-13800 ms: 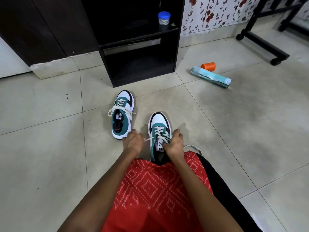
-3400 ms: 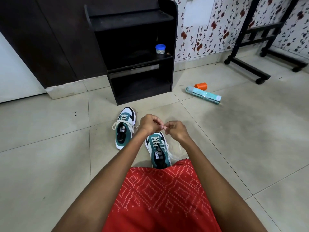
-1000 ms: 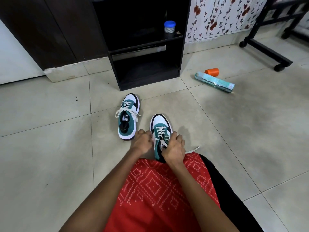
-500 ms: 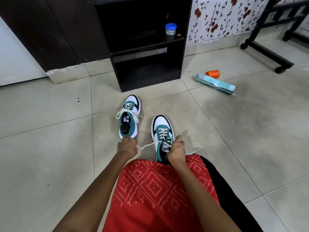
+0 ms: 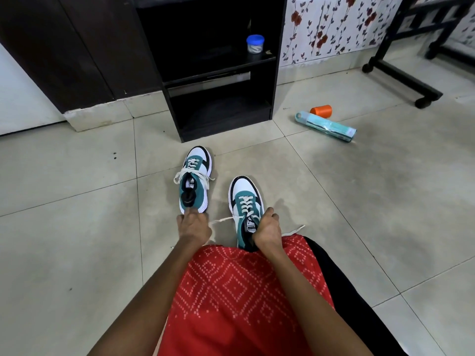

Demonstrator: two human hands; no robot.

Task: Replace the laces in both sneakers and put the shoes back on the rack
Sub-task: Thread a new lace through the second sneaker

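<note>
Left hand (image 5: 193, 226) drew lace (image 5: 222, 220) sideways; sneaker (image 5: 245, 197) tongue (image 5: 249, 226): PUMA.

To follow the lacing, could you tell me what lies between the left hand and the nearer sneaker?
In the head view, a white lace end spans bare floor tile from the left hand to the nearer sneaker.

Blue-lidded jar (image 5: 255, 43), orange cup (image 5: 321, 111), teal packet (image 5: 326, 126)

The rack's lower shelf (image 5: 221, 116) stands open beyond the far sneaker (image 5: 196, 176); a jar (image 5: 255, 43) occupies the upper shelf (image 5: 210, 65).
</note>
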